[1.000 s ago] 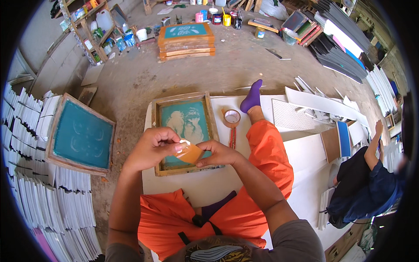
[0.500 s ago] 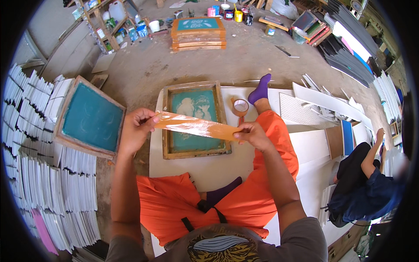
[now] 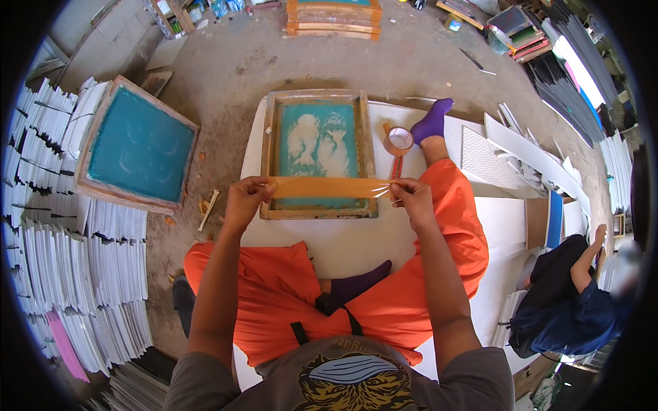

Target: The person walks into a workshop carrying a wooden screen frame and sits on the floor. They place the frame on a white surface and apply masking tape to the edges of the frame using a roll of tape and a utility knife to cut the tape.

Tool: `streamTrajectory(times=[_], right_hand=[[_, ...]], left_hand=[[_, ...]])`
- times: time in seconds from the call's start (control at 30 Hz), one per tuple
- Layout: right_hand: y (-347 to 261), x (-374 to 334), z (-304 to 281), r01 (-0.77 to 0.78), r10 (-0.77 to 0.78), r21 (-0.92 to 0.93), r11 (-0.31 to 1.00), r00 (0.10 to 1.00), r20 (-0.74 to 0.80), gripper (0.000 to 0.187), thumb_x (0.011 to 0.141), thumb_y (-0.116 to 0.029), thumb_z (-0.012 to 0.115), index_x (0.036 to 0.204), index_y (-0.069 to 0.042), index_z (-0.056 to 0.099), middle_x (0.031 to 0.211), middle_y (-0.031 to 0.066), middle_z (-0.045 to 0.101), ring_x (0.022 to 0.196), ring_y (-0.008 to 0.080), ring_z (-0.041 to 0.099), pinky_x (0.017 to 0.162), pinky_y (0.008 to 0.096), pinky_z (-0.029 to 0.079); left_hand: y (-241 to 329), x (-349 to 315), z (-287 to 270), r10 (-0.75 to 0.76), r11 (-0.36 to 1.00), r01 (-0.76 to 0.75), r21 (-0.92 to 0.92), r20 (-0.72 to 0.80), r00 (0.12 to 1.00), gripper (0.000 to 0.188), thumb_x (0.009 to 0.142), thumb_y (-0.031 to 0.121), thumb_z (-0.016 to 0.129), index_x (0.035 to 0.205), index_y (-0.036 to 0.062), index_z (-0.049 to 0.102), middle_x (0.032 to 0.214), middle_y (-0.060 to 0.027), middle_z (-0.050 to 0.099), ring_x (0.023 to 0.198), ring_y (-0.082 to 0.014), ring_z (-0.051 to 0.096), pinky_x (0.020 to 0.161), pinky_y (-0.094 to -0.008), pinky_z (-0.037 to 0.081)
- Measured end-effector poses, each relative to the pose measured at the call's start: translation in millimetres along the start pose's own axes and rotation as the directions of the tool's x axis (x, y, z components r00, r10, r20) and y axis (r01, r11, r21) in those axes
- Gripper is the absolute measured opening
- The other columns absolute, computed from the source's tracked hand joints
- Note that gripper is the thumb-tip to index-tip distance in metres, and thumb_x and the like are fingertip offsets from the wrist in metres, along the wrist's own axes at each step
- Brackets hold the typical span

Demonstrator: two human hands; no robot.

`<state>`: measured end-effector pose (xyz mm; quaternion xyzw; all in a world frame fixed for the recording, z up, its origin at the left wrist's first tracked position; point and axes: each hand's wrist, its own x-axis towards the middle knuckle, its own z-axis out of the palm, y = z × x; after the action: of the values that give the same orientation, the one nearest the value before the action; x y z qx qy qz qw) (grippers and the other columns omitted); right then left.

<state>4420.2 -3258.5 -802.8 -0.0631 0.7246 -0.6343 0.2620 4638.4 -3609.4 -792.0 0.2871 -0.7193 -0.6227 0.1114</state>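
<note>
A strip of brown packing tape (image 3: pixel 322 188) is stretched level between my two hands. My left hand (image 3: pixel 247 200) pinches its left end, and my right hand (image 3: pixel 412 200) pinches the other end. Beneath the strip lies a wooden-framed screen-printing frame (image 3: pixel 269 137) with teal mesh and a pale figure design; the strip crosses over its near part. Whether the tape touches the screen, I cannot tell. A roll of brown tape (image 3: pixel 398 140) rests right of the frame, with a red-handled cutter (image 3: pixel 397 165) beside it.
Another teal screen (image 3: pixel 140 144) leans on stacks of white sheets (image 3: pixel 82 281) at left. Stacked frames (image 3: pixel 334 26) stand at the far side. White board offcuts (image 3: pixel 531 161) lie at right, where another person (image 3: pixel 572 301) sits. My orange-trousered legs flank the white board (image 3: pixel 343 246).
Both hands have brought the tape strip nearer to me in relation to the screen. The strip was slanted with a white glare; now it is level. My view has tilted downward.
</note>
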Motion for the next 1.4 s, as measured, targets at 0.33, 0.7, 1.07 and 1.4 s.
streamTrajectory(times=[0.33, 0.7, 1.07, 1.4], right_hand=[[51, 20, 32, -0.072, 0.072, -0.025, 0.997, 0.997, -0.002, 0.023, 0.093, 0.003, 0.069, 0.113, 0.0, 0.056, 0.082, 0.0065, 0.068, 0.067, 0.0114, 0.063, 0.057, 0.0252, 0.051], [71, 25, 41, -0.003, 0.011, -0.122, 0.992, 0.998, 0.064, 0.009, 0.094, 0.001, 0.07, 0.101, 0.001, 0.064, 0.082, 0.0038, 0.068, 0.071, 0.009, 0.063, 0.063, 0.0256, 0.052], [77, 26, 39, 0.112, -0.095, -0.297, 0.948, 0.993, 0.072, 0.006, 0.095, 0.004, 0.07, 0.1, 0.002, 0.071, 0.083, 0.0005, 0.069, 0.074, 0.0056, 0.061, 0.068, 0.0222, 0.051], [74, 27, 37, 0.172, -0.106, -0.378, 0.909, 0.976, 0.189, 0.014, 0.095, 0.005, 0.066, 0.107, 0.004, 0.072, 0.092, 0.0046, 0.068, 0.08, 0.0086, 0.062, 0.07, 0.0244, 0.051]], left_hand=[[-68, 26, -19, -0.315, 0.944, 0.32, -0.079, 0.076, 0.946, 0.025, 0.096, 0.022, 0.077, 0.103, -0.0015, 0.071, 0.086, -0.0047, 0.073, 0.07, -0.0101, 0.066, 0.067, -0.0247, 0.053], [-82, 36, -25, -0.447, 0.865, 0.457, -0.208, 0.095, 0.889, 0.024, 0.095, 0.019, 0.078, 0.103, -0.0014, 0.069, 0.081, -0.0054, 0.071, 0.065, -0.0105, 0.065, 0.062, -0.0246, 0.053], [-80, 38, -22, -0.276, 0.949, 0.288, -0.129, 0.104, 0.955, 0.017, 0.094, 0.008, 0.076, 0.107, 0.0003, 0.068, 0.081, -0.0064, 0.072, 0.066, -0.009, 0.063, 0.065, -0.024, 0.052], [-71, 39, -28, -0.109, 0.972, 0.035, 0.23, 0.315, 0.943, 0.016, 0.092, 0.002, 0.073, 0.107, -0.0032, 0.075, 0.1, -0.0096, 0.076, 0.085, -0.0141, 0.07, 0.079, -0.0296, 0.056]])
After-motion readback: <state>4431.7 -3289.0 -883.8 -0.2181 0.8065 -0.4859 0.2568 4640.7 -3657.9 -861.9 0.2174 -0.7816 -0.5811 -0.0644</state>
